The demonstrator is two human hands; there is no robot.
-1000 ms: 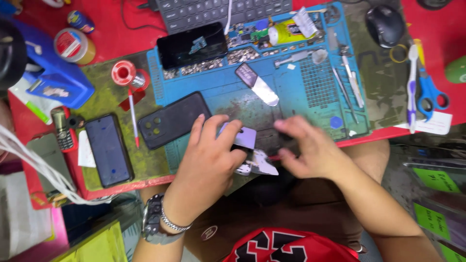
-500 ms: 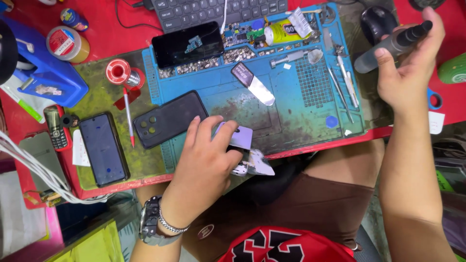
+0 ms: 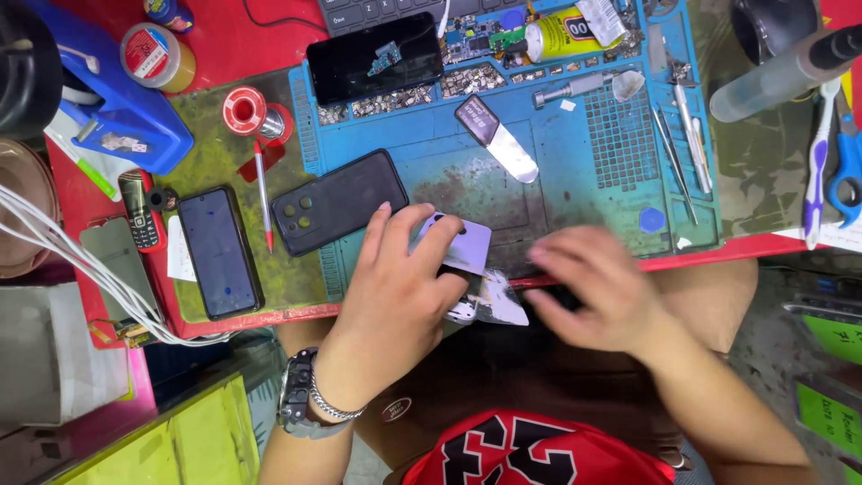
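My left hand (image 3: 404, 287) is pressed on a small lilac phone body (image 3: 462, 241) at the front edge of the blue work mat (image 3: 575, 193). Thumb and fingers grip it, and a white, shiny part (image 3: 489, 305) sticks out below the hand. My right hand (image 3: 597, 289) is blurred just right of it, over the table's edge. Its fingers are stretched toward the lilac phone body with nothing seen in them. A black phone (image 3: 339, 200) lies face down just above my left hand.
A metal pry blade (image 3: 498, 139), tweezers (image 3: 687, 135) and a dark-screened phone (image 3: 375, 58) lie on the mat. Left of the mat are a dark phone (image 3: 220, 251), a red pen (image 3: 263, 193) and a solder spool (image 3: 244, 110). A grey cylinder tool (image 3: 781, 67), a toothbrush (image 3: 817, 162) and blue scissors (image 3: 844, 171) lie right.
My right hand has come down from the grey cylinder tool at the far right to the table's front edge beside the lilac phone body. My left hand has stayed on the lilac phone body.
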